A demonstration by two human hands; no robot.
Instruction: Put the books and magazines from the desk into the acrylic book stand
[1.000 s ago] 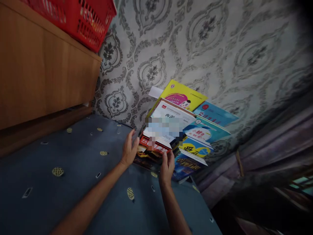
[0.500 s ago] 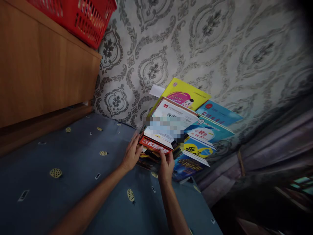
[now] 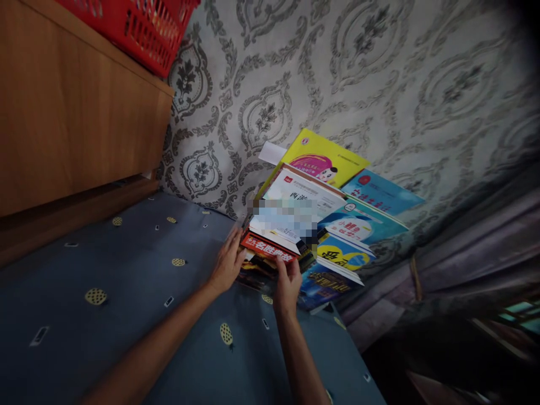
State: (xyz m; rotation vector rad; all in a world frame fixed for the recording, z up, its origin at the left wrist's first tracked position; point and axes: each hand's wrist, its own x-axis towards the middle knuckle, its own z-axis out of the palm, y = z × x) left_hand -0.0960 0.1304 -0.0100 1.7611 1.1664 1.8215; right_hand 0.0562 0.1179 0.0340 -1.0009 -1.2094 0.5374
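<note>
Between my hands stands a book with a red title band and a dark picture cover (image 3: 260, 272), at the front of a leaning row. My left hand (image 3: 226, 265) grips its left edge, and my right hand (image 3: 288, 288) has thumb and fingers on its right edge. Directly behind it leans a white-covered book (image 3: 310, 194), then a yellow book (image 3: 316, 154) at the back. Alongside on the right is a second row: a light blue book (image 3: 379, 192), a teal book (image 3: 375, 220), a blue-and-yellow book (image 3: 348, 254) and a dark blue book (image 3: 324, 288). Some fingertips are hidden behind the front book.
Grey-blue cloth with pineapple prints (image 3: 139, 326) covers the surface beneath. A patterned wall (image 3: 270, 118) rises behind the books. At left stands a wooden cabinet (image 3: 84, 112) with a red plastic basket (image 3: 156, 34) on top. A gathered curtain (image 3: 455, 281) hangs at right.
The view has shifted slightly. Both hands keep their hold on the front book's edges, and the rows of books look unchanged.
</note>
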